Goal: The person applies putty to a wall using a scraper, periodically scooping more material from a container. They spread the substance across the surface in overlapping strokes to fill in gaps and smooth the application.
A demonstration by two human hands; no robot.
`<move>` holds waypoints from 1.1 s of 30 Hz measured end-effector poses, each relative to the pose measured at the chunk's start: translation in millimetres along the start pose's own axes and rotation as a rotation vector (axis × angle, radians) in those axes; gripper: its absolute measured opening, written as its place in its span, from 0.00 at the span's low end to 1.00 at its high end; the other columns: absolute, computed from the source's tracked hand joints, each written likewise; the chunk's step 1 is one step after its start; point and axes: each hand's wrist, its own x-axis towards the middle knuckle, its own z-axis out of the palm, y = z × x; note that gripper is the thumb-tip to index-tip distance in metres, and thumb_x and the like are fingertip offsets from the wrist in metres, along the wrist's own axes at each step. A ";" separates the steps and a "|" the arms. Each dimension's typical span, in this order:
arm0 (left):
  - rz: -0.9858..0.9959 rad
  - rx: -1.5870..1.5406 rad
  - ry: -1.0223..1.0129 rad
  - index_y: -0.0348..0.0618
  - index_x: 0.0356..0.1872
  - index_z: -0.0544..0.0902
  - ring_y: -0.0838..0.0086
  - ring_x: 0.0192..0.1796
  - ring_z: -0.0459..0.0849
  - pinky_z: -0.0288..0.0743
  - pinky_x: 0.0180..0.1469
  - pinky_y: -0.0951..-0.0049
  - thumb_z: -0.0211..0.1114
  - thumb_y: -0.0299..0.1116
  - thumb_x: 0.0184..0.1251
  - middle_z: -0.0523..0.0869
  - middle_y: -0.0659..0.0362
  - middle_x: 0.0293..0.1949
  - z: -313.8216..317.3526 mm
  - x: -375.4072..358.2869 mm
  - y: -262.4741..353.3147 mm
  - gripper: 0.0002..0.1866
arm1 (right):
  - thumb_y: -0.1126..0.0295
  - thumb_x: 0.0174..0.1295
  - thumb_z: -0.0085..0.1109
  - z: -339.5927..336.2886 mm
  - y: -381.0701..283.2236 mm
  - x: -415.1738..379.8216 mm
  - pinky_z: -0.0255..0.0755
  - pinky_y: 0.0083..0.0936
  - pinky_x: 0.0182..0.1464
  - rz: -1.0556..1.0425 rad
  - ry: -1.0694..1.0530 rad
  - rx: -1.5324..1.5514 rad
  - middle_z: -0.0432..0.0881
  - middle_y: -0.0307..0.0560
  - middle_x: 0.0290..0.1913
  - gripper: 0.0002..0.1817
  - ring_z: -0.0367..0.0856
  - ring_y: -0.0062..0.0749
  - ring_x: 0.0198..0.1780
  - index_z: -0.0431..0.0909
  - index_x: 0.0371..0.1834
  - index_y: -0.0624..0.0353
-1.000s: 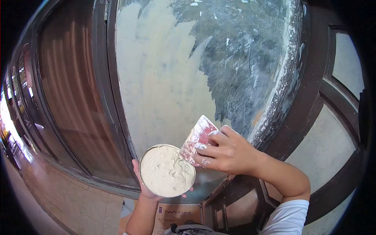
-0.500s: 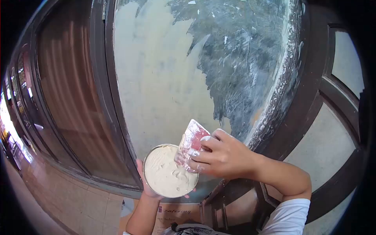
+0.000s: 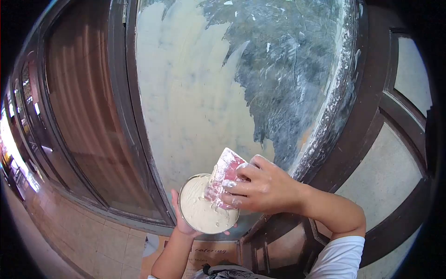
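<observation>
My left hand holds up a round tub of cream-coloured putty from below, its fingertips showing past the rim on both sides. In my right hand is a pink putty spreader, flat and smeared with white. Its lower edge lies at the putty surface inside the tub. White smears coat the fingers of that hand. Behind both hands stands a wall panel, cream putty over its left and lower parts and rough dark grey at the upper right.
Dark wooden frames with glass stand on the left. A dark panelled door is on the right. Below lie floor tiles and a printed cardboard sheet.
The tub has shifted slightly to the right in my left hand. The spreader has dropped a little and sits lower against the putty.
</observation>
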 end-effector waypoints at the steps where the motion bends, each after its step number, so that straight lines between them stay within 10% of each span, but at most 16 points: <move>1: -0.006 0.004 -0.015 0.53 0.84 0.53 0.25 0.66 0.76 0.80 0.44 0.15 0.40 0.90 0.57 0.63 0.42 0.79 -0.4 0.3 -0.7 0.63 | 0.63 0.54 0.68 0.7 0.6 -0.8 0.68 0.33 0.44 0.004 -0.007 -0.009 0.86 0.25 0.48 0.20 0.78 0.31 0.49 0.87 0.53 0.41; 14: -0.056 -0.043 -0.197 0.54 0.85 0.53 0.27 0.70 0.73 0.75 0.54 0.16 0.41 0.88 0.60 0.63 0.44 0.80 6.6 6.2 -20.8 0.61 | 0.68 0.57 0.64 -8.1 5.6 -24.7 0.71 0.35 0.44 0.137 -0.028 -0.136 0.85 0.33 0.49 0.19 0.81 0.34 0.52 0.86 0.54 0.44; 16: 0.021 -0.164 0.155 0.52 0.84 0.56 0.23 0.64 0.75 0.77 0.44 0.14 0.43 0.88 0.60 0.64 0.40 0.78 9.7 5.0 -26.0 0.61 | 0.69 0.56 0.64 -11.8 5.8 -28.3 0.71 0.36 0.45 0.165 -0.052 -0.122 0.86 0.34 0.51 0.19 0.81 0.36 0.53 0.87 0.53 0.44; 18: 0.059 0.347 0.134 0.48 0.85 0.54 0.39 0.75 0.71 0.75 0.64 0.26 0.40 0.88 0.62 0.62 0.46 0.81 8.8 5.9 -26.7 0.61 | 0.69 0.56 0.64 -13.2 5.3 -31.8 0.71 0.36 0.45 0.169 -0.034 -0.146 0.86 0.34 0.50 0.20 0.81 0.36 0.53 0.87 0.54 0.44; 19: 0.043 0.021 -0.120 0.47 0.84 0.55 0.43 0.75 0.72 0.73 0.68 0.31 0.39 0.87 0.64 0.63 0.47 0.81 11.9 6.4 -27.8 0.60 | 0.69 0.56 0.64 -13.7 3.9 -32.9 0.71 0.36 0.45 0.172 -0.038 -0.147 0.86 0.34 0.50 0.20 0.81 0.36 0.53 0.87 0.54 0.44; 24: 0.074 0.423 0.178 0.50 0.83 0.58 0.32 0.69 0.75 0.76 0.54 0.18 0.43 0.87 0.61 0.65 0.42 0.79 1.3 4.4 -28.2 0.60 | 0.69 0.56 0.64 -10.0 -2.7 -36.3 0.71 0.35 0.45 0.195 -0.040 -0.142 0.86 0.34 0.51 0.22 0.81 0.36 0.52 0.86 0.56 0.43; 27: -0.009 0.201 -0.117 0.49 0.85 0.53 0.46 0.77 0.70 0.73 0.69 0.34 0.37 0.86 0.65 0.62 0.49 0.82 2.4 2.8 -23.5 0.59 | 0.69 0.56 0.65 -6.5 -9.3 -36.5 0.72 0.36 0.47 0.205 -0.064 -0.139 0.85 0.33 0.52 0.22 0.81 0.36 0.53 0.86 0.57 0.43; 33: 0.009 0.424 0.075 0.49 0.86 0.52 0.49 0.78 0.69 0.71 0.73 0.39 0.36 0.86 0.66 0.62 0.49 0.82 17.2 0.8 -27.7 0.59 | 0.67 0.54 0.68 -5.6 -12.9 -34.0 0.73 0.36 0.46 0.219 -0.051 -0.135 0.86 0.33 0.51 0.23 0.81 0.37 0.52 0.86 0.57 0.42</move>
